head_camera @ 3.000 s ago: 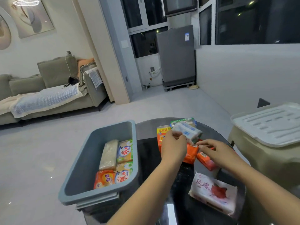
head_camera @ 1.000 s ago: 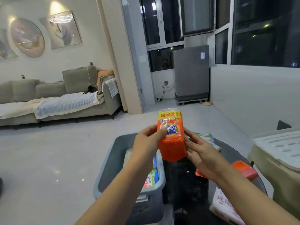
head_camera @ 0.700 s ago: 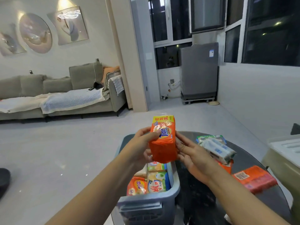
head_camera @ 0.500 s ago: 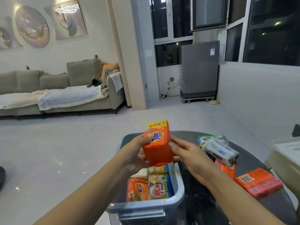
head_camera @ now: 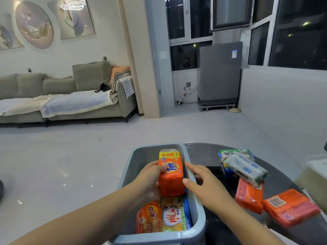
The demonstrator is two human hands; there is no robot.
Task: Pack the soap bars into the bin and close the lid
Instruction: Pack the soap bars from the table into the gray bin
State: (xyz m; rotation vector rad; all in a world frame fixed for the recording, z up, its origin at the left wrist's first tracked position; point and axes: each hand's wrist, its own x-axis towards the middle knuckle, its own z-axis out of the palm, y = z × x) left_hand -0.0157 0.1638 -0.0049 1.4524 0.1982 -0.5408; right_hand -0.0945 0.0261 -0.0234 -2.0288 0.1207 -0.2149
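My left hand (head_camera: pixel 150 181) grips an orange Tide soap bar (head_camera: pixel 170 172) inside the grey-blue bin (head_camera: pixel 194 200), above the wrapped bars (head_camera: pixel 163 216) lying at the bin's near end. My right hand (head_camera: pixel 203 184) hovers over the bin's right rim with fingers straight, beside the bar and holding nothing. On the dark round table (head_camera: pixel 208 154) to the right lie more bars: a white and blue pack (head_camera: pixel 246 168) on a green one (head_camera: pixel 235 153), and two orange packs (head_camera: pixel 249 197) (head_camera: pixel 290 207).
A pale edge of the white lid (head_camera: pixel 316 163) shows at the far right. A sofa (head_camera: pixel 62 96) stands at the left wall, and a grey appliance (head_camera: pixel 219 75) sits under the window. The floor (head_camera: pixel 70 156) spreads left of the bin.
The orange Tide bar has come down from chest height into the bin. My right hand has let go of it and its fingers have straightened. My view has tilted down.
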